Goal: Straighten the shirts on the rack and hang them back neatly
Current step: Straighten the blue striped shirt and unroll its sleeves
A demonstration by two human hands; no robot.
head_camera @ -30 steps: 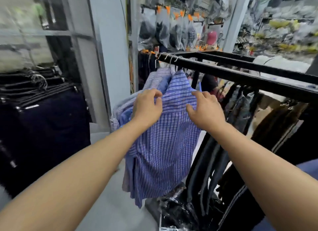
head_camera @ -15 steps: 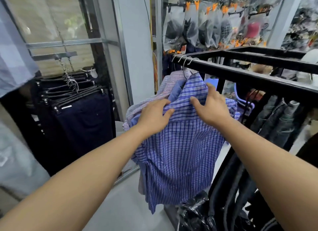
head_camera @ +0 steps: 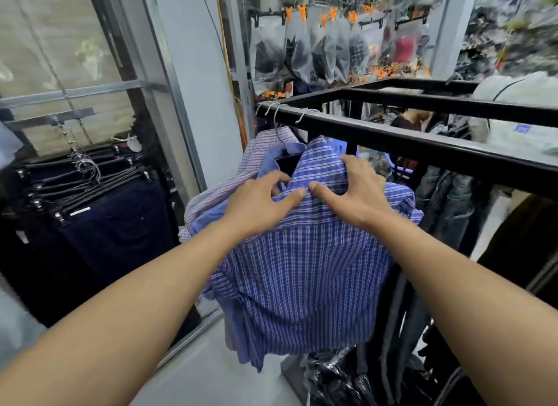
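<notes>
Head view: checked shirt (head_camera: 302,269) yoke gripped under left hand (head_camera: 256,207), right hand (head_camera: 354,198) fingers (head_camera: 359,170)

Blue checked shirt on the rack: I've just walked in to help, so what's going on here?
A person has both hands at the collar of the blue checked shirt: left hand and right hand curl their fingers into the fabric, thumbs nearly meeting. The shirt hangs below the black rail, in front of a plain blue shirt and a pale striped shirt.

Black rack bar (head_camera: 422,151) ahead — open floor (head_camera: 196,375) below-left.
</notes>
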